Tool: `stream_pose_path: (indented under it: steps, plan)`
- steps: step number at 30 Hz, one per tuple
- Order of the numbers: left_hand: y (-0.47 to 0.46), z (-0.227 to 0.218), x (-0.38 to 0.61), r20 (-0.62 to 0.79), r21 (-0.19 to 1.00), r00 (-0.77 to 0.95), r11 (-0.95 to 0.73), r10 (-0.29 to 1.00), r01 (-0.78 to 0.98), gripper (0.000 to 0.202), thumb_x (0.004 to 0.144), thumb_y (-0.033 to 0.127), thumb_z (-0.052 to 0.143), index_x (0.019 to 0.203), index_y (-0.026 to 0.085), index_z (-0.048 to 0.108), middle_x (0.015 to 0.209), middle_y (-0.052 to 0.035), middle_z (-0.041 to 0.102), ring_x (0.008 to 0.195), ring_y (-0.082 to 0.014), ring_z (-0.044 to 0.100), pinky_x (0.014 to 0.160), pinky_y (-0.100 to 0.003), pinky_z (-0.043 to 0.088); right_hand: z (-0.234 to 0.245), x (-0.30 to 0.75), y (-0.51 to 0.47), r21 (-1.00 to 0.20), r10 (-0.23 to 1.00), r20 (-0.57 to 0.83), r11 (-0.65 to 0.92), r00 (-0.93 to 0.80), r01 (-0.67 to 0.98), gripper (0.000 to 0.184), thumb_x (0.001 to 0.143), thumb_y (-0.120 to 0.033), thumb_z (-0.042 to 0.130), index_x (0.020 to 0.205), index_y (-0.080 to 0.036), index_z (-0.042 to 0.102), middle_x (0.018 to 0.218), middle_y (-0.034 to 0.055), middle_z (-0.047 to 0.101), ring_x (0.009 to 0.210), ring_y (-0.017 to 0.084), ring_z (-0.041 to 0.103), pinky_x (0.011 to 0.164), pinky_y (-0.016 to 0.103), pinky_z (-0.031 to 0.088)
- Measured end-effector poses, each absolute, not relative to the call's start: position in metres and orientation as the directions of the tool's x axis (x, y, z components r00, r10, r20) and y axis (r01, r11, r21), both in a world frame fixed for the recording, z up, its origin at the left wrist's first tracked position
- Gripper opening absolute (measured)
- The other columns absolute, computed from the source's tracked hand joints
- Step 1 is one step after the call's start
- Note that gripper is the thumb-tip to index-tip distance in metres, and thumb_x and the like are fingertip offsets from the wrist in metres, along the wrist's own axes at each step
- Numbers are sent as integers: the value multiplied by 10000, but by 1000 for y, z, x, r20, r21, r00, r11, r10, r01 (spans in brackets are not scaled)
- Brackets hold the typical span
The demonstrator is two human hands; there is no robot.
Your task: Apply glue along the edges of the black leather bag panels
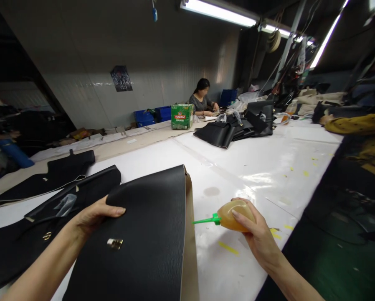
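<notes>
My left hand (101, 213) grips a large black leather panel (150, 225) by its left side, thumb on the upper face and fingers hidden beneath. A small gold metal fitting (115, 243) sits on the panel, partly under a white cover. My right hand (256, 230) is wrapped round a squeeze bottle (236, 215) of amber liquid, held on its side. Its green nozzle (204, 220) points left, with the tip at the panel's tan right edge (190, 234); whether it touches I cannot tell.
More black leather pieces (56, 213) lie at the left on the white table (219, 163). Further back stand a green box (181, 116) and a heap of black leather pieces (237, 125). One person (203, 100) sits beyond; another's yellow sleeve (356, 124) shows at right. Yellow tape bits (228, 247) dot the tabletop.
</notes>
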State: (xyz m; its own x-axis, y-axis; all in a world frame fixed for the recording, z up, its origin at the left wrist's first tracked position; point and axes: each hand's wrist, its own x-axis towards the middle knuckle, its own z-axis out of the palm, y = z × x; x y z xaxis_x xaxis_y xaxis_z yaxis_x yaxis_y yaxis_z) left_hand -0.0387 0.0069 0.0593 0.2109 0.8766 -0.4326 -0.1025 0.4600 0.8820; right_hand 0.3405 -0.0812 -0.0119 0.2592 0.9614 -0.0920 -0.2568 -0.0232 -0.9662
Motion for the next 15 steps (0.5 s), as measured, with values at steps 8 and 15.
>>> stream_pose_path:
  steps: [8, 15]
  plan:
    - [-6, 15, -29, -497, 842, 252, 532, 831, -94, 291, 573, 58, 741, 845, 156, 705, 764, -124, 754, 651, -289, 703, 660, -421, 575, -47, 342, -96, -994, 964, -82, -63, 252, -85, 377, 765, -466, 663, 1044, -256, 522, 902, 1, 588, 855, 207, 547, 734, 296, 448]
    - [2, 6, -26, -493, 840, 256, 531, 832, -109, 273, 588, 28, 714, 838, 138, 713, 733, -121, 753, 620, -271, 702, 637, -391, 585, -53, 328, -116, -983, 958, -93, -130, 271, 125, 455, 743, -527, 630, 1073, -250, 486, 919, 4, 597, 840, 216, 574, 764, 307, 446]
